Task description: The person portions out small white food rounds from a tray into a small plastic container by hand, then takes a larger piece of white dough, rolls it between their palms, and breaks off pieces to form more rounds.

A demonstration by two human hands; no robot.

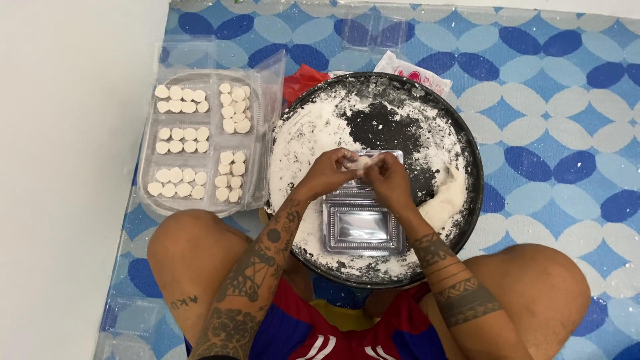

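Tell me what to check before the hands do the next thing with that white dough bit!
1. Dough piece held by both hands, left hand and right hand: ok.
2. Small clear box lies open under the hands, inside the round black tray: ok.
3. Flour still covers much of the tray: ok.
4. More dough waits at the tray's right edge: ok.
5. Big clear tray on the left holds rows of white pieces; room for more: cannot tell.
6. Dough piece shaped enough: cannot tell, fingers hide it.
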